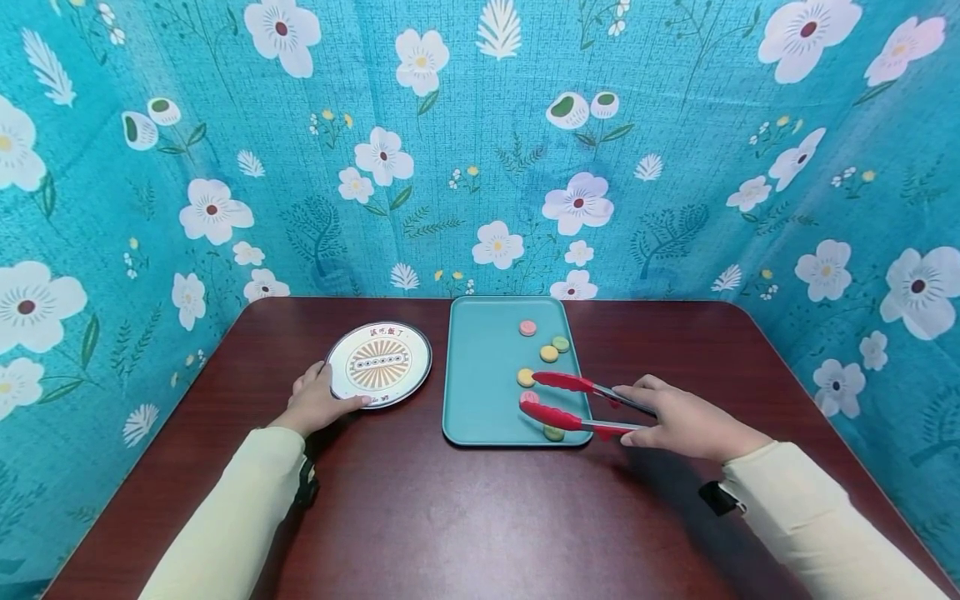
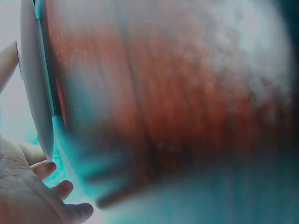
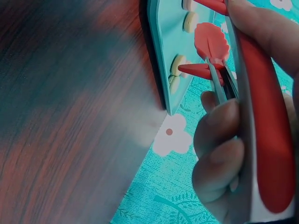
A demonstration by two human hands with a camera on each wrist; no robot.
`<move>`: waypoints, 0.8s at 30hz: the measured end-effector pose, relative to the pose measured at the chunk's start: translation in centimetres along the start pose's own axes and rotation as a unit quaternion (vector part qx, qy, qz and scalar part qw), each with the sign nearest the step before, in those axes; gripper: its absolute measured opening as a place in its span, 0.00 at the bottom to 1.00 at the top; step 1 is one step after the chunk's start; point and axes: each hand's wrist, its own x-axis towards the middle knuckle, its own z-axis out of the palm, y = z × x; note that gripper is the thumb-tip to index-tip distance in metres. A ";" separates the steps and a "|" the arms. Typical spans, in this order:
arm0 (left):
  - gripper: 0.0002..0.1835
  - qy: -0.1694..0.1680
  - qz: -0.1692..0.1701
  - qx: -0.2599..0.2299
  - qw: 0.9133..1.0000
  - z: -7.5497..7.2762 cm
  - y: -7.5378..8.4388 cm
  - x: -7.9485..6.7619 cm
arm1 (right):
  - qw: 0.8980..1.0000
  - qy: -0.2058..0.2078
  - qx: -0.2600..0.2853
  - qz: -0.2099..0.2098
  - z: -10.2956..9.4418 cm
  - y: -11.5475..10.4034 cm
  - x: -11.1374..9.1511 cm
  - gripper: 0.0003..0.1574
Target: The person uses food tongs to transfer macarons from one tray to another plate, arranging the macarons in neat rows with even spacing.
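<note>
My left hand grips the near left rim of a white plate with a sunburst print, thumb over the edge and fingers around the side. In the left wrist view the plate shows edge-on between thumb and fingers. My right hand holds metal tongs with red tips and red grips, their arms spread apart. The tips hang over the right part of a teal tray, around a pink macaron and beside a yellow macaron. A green macaron lies partly under the nearer tip.
Farther back on the tray lie another pink macaron, a yellow macaron and a green macaron. The tray stands on a dark brown table, right of the plate. A blue flowered cloth hangs behind the table.
</note>
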 end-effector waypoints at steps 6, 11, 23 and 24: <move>0.63 0.002 0.000 -0.001 1.000 0.1 0.0 0.0 | 1.000 -0.006 -0.003 -0.002 -0.1 -0.2 0.0 0.49; 0.63 0.003 0.004 0.001 1.000 0.1 0.0 -0.1 | 1.000 -0.015 -0.012 -0.011 -0.1 -0.3 0.2 0.47; 0.63 0.004 0.005 0.004 1.000 0.0 0.0 0.0 | 1.000 -0.018 -0.021 -0.009 -0.2 -0.5 0.5 0.46; 0.63 0.004 0.005 0.005 1.000 0.0 0.0 0.0 | 1.000 -0.017 -0.022 -0.008 -0.2 -0.5 0.5 0.46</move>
